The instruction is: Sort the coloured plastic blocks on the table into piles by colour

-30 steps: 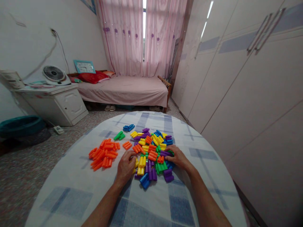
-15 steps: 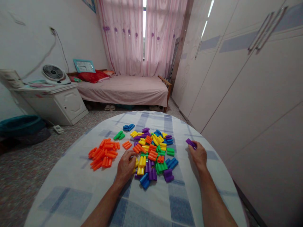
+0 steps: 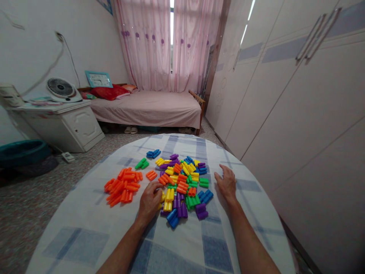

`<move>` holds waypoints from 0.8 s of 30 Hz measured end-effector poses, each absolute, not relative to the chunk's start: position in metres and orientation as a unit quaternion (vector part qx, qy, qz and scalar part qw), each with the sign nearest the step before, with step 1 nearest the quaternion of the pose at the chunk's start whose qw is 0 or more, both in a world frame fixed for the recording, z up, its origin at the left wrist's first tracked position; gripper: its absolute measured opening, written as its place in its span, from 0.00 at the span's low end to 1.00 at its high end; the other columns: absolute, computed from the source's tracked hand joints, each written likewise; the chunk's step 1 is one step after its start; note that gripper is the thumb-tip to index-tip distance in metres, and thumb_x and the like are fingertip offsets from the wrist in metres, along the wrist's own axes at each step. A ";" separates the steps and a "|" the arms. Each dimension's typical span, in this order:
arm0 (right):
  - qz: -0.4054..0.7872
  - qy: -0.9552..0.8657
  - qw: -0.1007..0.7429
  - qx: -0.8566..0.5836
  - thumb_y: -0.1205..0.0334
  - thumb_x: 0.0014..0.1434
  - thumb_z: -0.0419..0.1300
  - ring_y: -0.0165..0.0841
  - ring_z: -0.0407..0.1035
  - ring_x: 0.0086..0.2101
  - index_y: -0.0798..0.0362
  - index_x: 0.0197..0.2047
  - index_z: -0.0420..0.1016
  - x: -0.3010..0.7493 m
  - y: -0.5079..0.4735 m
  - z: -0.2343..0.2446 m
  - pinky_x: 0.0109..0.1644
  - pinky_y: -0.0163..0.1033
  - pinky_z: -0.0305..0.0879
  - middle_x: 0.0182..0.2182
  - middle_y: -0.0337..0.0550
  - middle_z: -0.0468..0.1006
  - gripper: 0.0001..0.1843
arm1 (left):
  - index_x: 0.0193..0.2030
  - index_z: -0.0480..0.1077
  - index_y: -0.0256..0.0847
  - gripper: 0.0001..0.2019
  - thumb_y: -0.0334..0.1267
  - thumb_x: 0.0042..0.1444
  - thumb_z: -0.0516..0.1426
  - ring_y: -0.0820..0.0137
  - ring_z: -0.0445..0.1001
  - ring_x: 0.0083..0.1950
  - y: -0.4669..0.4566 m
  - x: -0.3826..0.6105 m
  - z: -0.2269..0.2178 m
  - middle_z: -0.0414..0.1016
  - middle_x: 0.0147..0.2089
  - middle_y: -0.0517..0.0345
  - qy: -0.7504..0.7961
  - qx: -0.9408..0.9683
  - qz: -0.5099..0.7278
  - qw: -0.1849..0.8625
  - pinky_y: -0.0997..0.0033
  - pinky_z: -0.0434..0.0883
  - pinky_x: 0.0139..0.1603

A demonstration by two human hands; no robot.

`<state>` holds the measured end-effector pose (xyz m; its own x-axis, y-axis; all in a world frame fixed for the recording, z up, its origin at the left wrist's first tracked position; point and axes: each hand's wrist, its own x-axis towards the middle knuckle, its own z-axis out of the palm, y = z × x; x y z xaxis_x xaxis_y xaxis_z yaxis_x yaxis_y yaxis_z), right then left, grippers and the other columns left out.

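Colourful plastic building pieces shaped like joined tubes lie in a mixed pile point(image 3: 182, 186) in the middle of the table. My left hand point(image 3: 149, 203) rests at the pile's left edge with its fingers curled beside yellow pieces point(image 3: 169, 199); what is under the fingertips is hidden. To the right of the pile, my right hand point(image 3: 227, 183) is open over the cloth, fingers apart, with nothing visible in it. Purple pieces point(image 3: 202, 211) and blue pieces point(image 3: 205, 196) lie nearest to it. A separate heap of orange pieces point(image 3: 122, 186) sits left of my left hand.
A checked cloth covers the round table point(image 3: 108, 236). Small green pieces point(image 3: 142, 164) and blue pieces point(image 3: 153, 153) lie apart at the back left. Beyond stand a bed point(image 3: 148, 108), a cabinet with a fan point(image 3: 61, 89) and a tall wardrobe point(image 3: 285, 114) on the right.
My right hand has let go of the purple piece, which no longer shows, and has moved left towards the pile with its fingers spread. My left hand stays at the pile.
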<state>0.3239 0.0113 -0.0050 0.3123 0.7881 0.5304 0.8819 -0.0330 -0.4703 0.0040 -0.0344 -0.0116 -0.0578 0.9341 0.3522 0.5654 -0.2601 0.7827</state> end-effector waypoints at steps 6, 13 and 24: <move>-0.050 -0.668 0.332 -0.664 0.57 0.59 0.50 0.44 0.53 0.59 0.51 0.60 0.63 0.291 0.031 -0.010 0.59 0.53 0.53 0.59 0.49 0.64 0.25 | 0.35 0.72 0.41 0.10 0.35 0.52 0.49 0.66 0.72 0.47 -0.035 0.005 -0.008 0.73 0.43 0.54 0.574 0.654 0.450 0.199 0.66 0.69 0.48; 0.005 -0.691 0.331 -0.642 0.58 0.59 0.48 0.42 0.60 0.54 0.52 0.55 0.68 0.286 0.055 -0.012 0.55 0.49 0.57 0.52 0.49 0.71 0.22 | 0.35 0.72 0.41 0.10 0.34 0.52 0.49 0.66 0.72 0.46 -0.036 0.006 -0.008 0.73 0.42 0.54 0.574 0.657 0.445 0.204 0.65 0.68 0.49; 0.116 -0.566 0.518 -0.630 0.53 0.51 0.55 0.37 0.69 0.36 0.53 0.37 0.71 0.294 0.037 0.003 0.44 0.43 0.65 0.35 0.45 0.75 0.14 | 0.35 0.71 0.41 0.10 0.35 0.53 0.49 0.66 0.71 0.48 -0.037 0.007 -0.004 0.72 0.43 0.54 0.579 0.652 0.441 0.211 0.65 0.68 0.50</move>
<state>0.2938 0.0374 0.0032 0.3319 0.8341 0.4406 0.5939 0.1782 -0.7845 0.0069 -0.0373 -0.0042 -0.0595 0.9417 0.3311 0.5683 -0.2407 0.7868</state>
